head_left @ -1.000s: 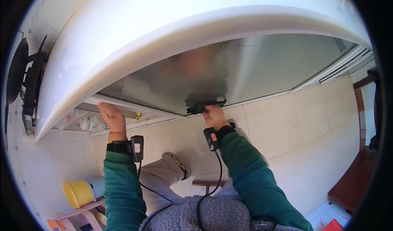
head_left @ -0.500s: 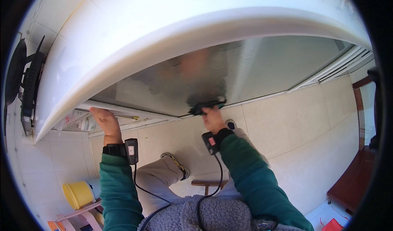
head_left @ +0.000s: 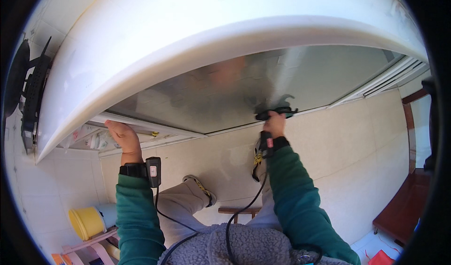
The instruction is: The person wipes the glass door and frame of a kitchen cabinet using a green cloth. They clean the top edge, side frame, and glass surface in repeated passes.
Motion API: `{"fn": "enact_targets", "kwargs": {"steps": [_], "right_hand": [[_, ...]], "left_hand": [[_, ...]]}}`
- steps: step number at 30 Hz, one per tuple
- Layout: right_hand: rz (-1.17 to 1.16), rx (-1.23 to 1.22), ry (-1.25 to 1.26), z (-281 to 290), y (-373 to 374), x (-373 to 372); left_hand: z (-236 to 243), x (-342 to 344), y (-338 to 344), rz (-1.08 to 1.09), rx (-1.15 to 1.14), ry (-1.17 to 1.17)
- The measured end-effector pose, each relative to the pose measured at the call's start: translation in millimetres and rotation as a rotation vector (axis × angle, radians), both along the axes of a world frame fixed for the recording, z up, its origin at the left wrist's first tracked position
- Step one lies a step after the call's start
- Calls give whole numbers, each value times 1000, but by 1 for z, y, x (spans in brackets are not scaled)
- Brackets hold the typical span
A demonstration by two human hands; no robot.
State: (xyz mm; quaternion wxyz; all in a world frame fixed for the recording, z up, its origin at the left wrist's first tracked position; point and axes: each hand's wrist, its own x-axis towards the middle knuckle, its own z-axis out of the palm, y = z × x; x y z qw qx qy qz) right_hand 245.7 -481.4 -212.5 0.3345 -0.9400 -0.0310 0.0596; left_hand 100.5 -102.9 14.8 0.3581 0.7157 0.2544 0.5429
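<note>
A glossy grey sliding door panel [head_left: 197, 96] with a pale frame stands under a white countertop [head_left: 188, 25]. My left hand [head_left: 124, 137] rests at the panel's left end, against the white frame [head_left: 145, 124], its fingers stretched out and holding nothing. At the panel's lower part, right of the middle, my right hand [head_left: 276, 123] is closed on a narrow black tool [head_left: 283, 111] with a hint of green. This tool lies against the panel, which mirrors its dark shape. Its exact kind is hard to make out, and some of my right fingers are hidden.
Left of my hand, an opening shows bagged items [head_left: 96, 140] inside the cabinet. Black cookware [head_left: 32, 96] stands at the far left. A yellow bucket [head_left: 88, 222] sits on a pink rack [head_left: 89, 241]. Behind my legs is a wooden stool [head_left: 237, 211]; a dark red bench [head_left: 404, 208] stands right.
My right hand has slid the black tool to the right along the panel, and my right foot now shows more. My left hand stays at the frame.
</note>
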Motion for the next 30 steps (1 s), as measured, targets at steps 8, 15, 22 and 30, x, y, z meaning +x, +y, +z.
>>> {"fn": "enact_targets", "kwargs": {"steps": [8,15,22,30], "right_hand": [[369,476,-305,43,115,-83],[44,-123,-62,16,7,-12],[-130,499,-202,-17,52,-26],[111,775,102,-29,94,-47]], "left_hand": [[-1,-12,9,-72,-100,123],[-8,-10,13,-98,-8,129],[-8,0,-1,-64,-60,73],[-4,-3,-1,-53,-20,106]]}}
